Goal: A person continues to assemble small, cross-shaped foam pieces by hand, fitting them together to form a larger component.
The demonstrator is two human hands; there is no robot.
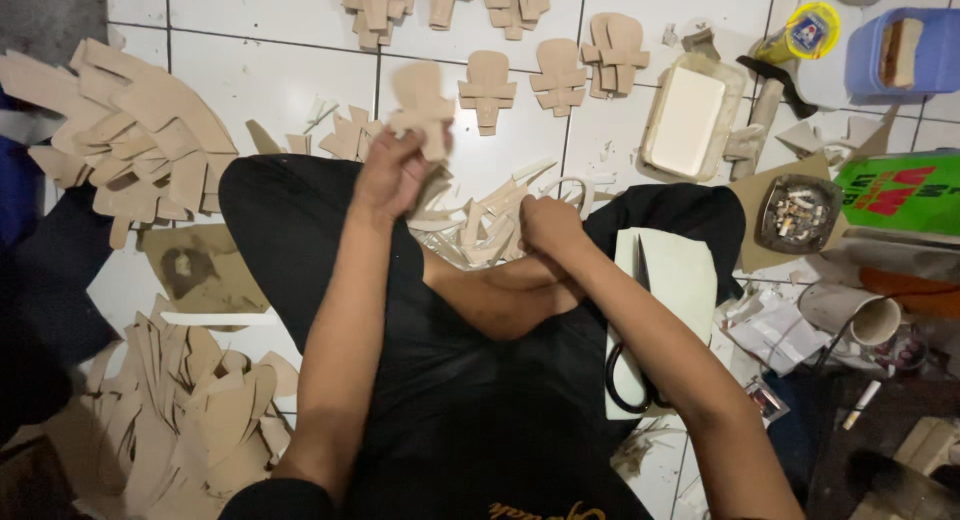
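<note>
Left hand: raised above the lap, closed around the lower stem of a tan cardboard cutout, blurred.
Cutout position: stands up out of the fist, over the white tiled floor.
Right hand: lowered among the offcut strips; its grip cannot be made out.
Nearby: scissors lie on the right thigh.

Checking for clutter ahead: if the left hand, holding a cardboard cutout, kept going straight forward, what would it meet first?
Probably the cross-shaped cutout lying on the tiled floor just beyond the left hand and its blurred cutout; depth is unclear.
</note>
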